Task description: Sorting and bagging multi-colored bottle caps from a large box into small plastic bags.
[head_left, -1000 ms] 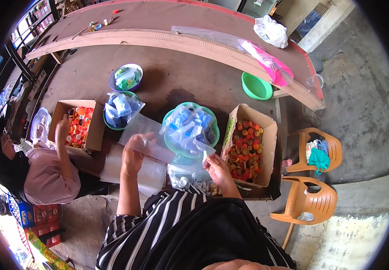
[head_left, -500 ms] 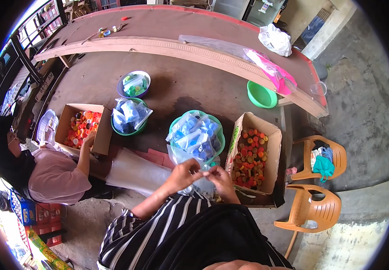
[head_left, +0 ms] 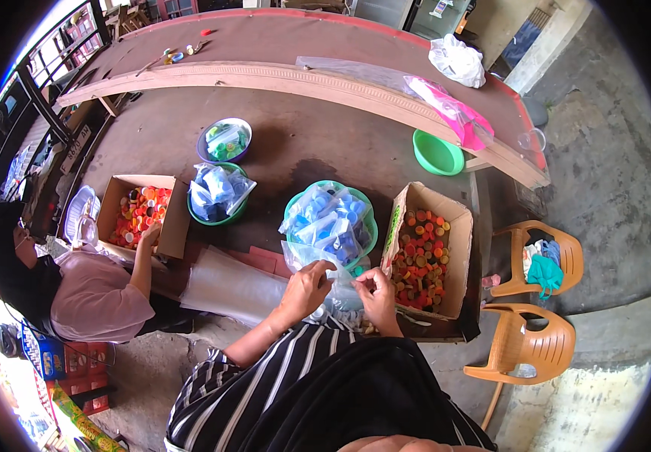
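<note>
The left hand (head_left: 309, 291) and the right hand (head_left: 379, 297) pinch a thin clear bag (head_left: 316, 255), with the fingers of each hand pressed together on it. The bag is between the hands and reaches toward 11 o'clock, over the near side of a green bowl (head_left: 374, 235) full of blue things in bags. The step looks like finding the bag's top and pulling its two sides apart. The next move seems to need a soft grip and a small, slow tug, so the bag does not rip. The bowl is close at 12 o'clock, so a low push that way could bump it. At 2 o'clock, the wall of a brown box (head_left: 457, 260) with red and yellow caps (head_left: 422, 264) stands near the right hand. At 9 o'clock, flat clear sheets (head_left: 231, 282) lie by the left arm. Far past the bowl, at 12 o'clock, the brown worktop (head_left: 325, 135) has lots of room.
</note>
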{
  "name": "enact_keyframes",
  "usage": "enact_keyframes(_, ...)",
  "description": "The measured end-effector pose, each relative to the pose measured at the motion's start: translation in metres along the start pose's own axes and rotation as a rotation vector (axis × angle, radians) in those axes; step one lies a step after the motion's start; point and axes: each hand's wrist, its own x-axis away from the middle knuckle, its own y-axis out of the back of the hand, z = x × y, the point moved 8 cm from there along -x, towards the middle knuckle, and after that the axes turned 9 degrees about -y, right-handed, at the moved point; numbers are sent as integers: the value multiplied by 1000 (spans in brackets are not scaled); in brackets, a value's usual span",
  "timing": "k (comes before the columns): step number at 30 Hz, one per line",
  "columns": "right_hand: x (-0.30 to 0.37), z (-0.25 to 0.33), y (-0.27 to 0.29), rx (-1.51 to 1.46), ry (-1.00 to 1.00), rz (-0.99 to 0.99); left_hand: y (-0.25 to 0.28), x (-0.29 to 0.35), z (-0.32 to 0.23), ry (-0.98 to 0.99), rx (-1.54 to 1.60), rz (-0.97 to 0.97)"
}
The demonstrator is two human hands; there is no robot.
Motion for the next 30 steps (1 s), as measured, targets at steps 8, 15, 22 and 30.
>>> enact_keyframes(8,12,0,-11,103,-54,84,3,-7,-9,-138,69,-160)
enact_keyframes(15,7,-20,12,24,-137,-39,-25,4,-20,-279,-152,83)
enact_keyframes(22,20,1,19,-15,-61,58,-35,-8,-34,-230,-176,61)
enact_keyframes(30,3,-33,69,2,-102,36,-63,-14,-51,-193,-81,130)
